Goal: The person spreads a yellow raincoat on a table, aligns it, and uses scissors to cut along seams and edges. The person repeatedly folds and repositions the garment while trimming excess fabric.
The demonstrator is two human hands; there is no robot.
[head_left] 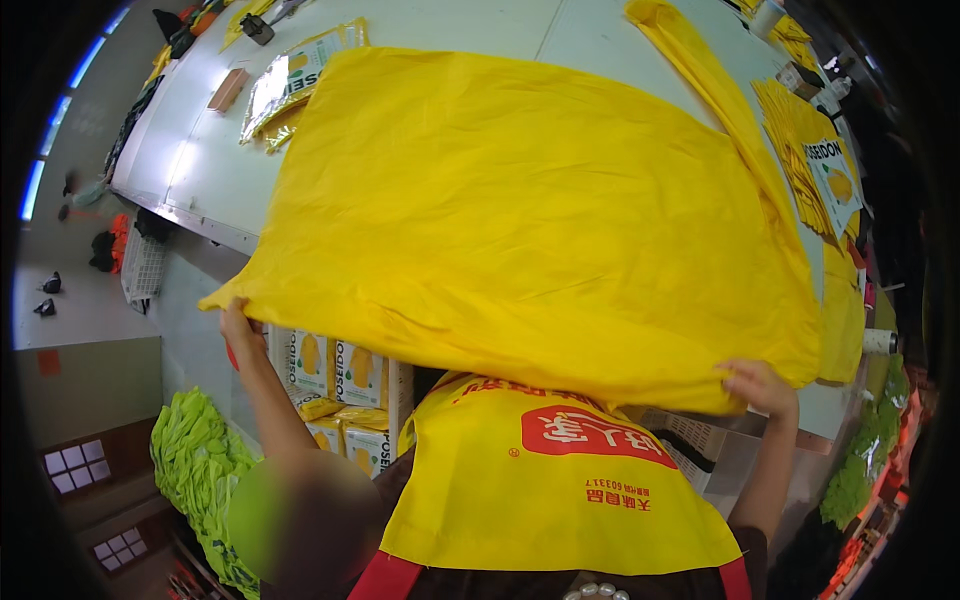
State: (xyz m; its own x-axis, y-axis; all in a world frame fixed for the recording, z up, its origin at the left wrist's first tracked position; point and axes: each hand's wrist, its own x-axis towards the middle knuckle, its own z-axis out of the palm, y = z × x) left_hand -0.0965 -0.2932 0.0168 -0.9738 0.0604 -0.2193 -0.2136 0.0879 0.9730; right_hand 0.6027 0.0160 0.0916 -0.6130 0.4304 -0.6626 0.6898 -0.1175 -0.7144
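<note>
A large sheet of yellow fabric point(520, 200) lies spread over the pale table, its near edge hanging a little past the table's front. My left hand point(238, 322) is closed on the near left corner of the fabric. At the near right, my right hand point(762, 388) pinches the same near edge. The fabric has soft wrinkles between the two hands and covers what lies under it. A long folded strip of yellow fabric point(700, 75) runs along its far right side.
Flat yellow packages point(300, 85) and a small brown block point(229, 90) lie at the far left of the table point(450, 25). Yellow packages point(835, 185) are stacked at the right. Below the table, a shelf holds packed bags point(360, 375). Green fabric point(200, 470) is heaped at lower left.
</note>
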